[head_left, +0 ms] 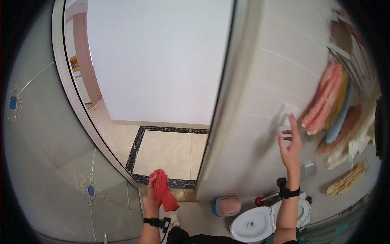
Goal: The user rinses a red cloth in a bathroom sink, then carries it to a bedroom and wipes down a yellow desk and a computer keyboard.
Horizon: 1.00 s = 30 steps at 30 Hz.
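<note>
Left grip (151, 188) closed around the red cloth (164, 192); my right grip (290, 149), loosely open, should meet the white switch (287, 110) fingertip-first.

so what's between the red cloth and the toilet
In the head view, a small bin with a pinkish top stands between the red cloth in the left hand and the toilet.

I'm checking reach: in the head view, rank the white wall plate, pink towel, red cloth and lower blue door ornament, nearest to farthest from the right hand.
1. White wall plate: by the right hand.
2. Pink towel: hanging right of that hand.
3. Red cloth: in the left hand, lower left.
4. Lower blue door ornament: far left.
</note>
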Each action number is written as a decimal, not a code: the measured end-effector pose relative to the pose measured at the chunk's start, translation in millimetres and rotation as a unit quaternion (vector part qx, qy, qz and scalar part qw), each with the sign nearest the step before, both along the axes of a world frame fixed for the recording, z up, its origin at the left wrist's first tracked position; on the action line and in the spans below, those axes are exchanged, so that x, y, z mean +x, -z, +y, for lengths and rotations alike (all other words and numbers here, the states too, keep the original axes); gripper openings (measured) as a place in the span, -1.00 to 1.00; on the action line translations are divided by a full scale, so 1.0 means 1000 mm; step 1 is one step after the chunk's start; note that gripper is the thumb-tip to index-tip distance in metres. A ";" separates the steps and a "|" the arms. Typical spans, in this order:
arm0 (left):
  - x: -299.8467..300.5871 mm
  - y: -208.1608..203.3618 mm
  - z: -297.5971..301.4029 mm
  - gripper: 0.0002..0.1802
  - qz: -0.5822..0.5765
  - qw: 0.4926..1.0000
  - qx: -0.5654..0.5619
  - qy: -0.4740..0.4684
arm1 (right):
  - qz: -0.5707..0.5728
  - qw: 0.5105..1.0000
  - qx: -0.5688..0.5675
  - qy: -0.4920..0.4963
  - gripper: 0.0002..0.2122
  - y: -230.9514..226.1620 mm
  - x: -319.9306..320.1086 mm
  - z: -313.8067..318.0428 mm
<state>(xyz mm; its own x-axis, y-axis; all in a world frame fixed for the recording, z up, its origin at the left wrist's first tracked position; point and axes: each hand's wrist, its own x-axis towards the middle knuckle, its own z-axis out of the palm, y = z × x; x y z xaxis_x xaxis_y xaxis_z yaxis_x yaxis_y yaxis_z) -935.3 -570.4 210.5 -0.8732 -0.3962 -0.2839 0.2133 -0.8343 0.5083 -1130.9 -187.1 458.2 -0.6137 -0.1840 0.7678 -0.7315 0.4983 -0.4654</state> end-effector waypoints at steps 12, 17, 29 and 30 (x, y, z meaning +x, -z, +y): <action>-0.159 -0.022 -0.177 -0.30 -0.007 0.999 -0.022 0.038 | -0.076 0.988 -0.131 -0.016 -0.55 0.057 0.007 -0.137; -0.223 -0.045 -0.221 -0.50 -0.032 0.997 -0.060 0.026 | -0.139 0.982 0.018 -0.129 -0.90 0.081 -0.063 -0.332; -0.389 -0.143 -0.299 -0.59 0.006 0.946 -0.322 -0.035 | -0.309 0.908 -0.034 -0.281 -0.39 0.115 -0.241 -0.540; -0.402 -0.150 -0.304 -0.59 0.005 0.946 -0.322 -0.034 | -0.311 0.907 -0.035 -0.280 -0.39 0.111 -0.255 -0.549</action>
